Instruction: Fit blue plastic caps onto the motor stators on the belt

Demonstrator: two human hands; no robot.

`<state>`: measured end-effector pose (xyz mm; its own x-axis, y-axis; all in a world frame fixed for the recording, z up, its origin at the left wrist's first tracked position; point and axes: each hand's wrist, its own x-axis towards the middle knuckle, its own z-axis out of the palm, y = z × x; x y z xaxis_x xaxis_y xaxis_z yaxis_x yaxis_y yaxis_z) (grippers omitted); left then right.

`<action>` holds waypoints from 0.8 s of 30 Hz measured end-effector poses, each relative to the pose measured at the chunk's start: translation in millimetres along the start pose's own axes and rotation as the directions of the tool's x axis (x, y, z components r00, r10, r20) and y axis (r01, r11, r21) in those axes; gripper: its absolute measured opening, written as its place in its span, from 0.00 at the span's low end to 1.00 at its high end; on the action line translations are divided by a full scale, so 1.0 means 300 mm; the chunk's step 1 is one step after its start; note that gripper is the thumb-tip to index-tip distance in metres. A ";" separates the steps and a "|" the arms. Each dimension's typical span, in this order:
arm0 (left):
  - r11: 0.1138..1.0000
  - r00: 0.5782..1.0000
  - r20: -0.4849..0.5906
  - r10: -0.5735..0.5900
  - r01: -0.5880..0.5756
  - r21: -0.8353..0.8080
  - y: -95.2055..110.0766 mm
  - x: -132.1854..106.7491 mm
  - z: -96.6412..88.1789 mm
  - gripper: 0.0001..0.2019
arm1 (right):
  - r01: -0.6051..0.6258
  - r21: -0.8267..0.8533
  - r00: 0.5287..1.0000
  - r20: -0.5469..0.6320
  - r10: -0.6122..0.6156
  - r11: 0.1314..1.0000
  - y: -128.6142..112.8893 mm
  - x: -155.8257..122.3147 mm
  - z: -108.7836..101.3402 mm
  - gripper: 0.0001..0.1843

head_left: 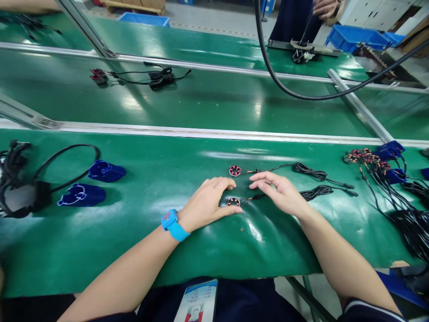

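Note:
My left hand [211, 199], with a blue band [174, 225] at its wrist, has thumb and fingers spread around the nearer small round motor stator [233, 202], without visibly gripping it. My right hand [276, 190] is open above that stator's wires, fingers loosely bent. A second stator with red windings [235, 170] lies just beyond my hands. From each stator a thin cable runs right to a bundled black lead, the farther bundle [310, 170] and the nearer bundle [317, 192]. My right hand partly hides the nearer cable.
Two blue plastic housings [82, 195] and a dark device with a cable [25, 192] sit at the left. More stators [365, 156] and black cables [410, 226] are heaped at the right. A metal rail [201, 133] crosses behind. Across the bench, another person's hand [325, 8] holds a tool.

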<state>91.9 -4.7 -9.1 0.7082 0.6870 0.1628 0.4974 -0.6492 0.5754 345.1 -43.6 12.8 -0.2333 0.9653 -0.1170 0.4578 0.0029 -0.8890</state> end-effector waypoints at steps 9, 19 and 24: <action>0.974 0.994 -0.098 -0.046 0.066 0.218 -0.076 0.069 0.039 0.16 | 0.232 -0.251 0.972 0.033 -0.231 0.940 0.006 0.168 -0.034 0.17; 0.996 0.975 -0.221 0.020 -0.001 0.088 -0.055 0.046 0.038 0.09 | 0.270 -0.233 0.959 0.154 -0.239 0.934 0.052 0.168 0.016 0.16; 0.988 0.961 -0.270 0.059 -0.018 0.154 -0.028 0.035 0.029 0.11 | 0.207 -0.160 0.963 0.210 -0.172 0.965 0.020 0.158 0.005 0.15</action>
<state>99.6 5.2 -19.1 0.5750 0.7099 0.4066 0.5561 -0.7037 0.4422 335.4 1.8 1.2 -0.4832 0.8739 -0.0527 0.5310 0.2447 -0.8113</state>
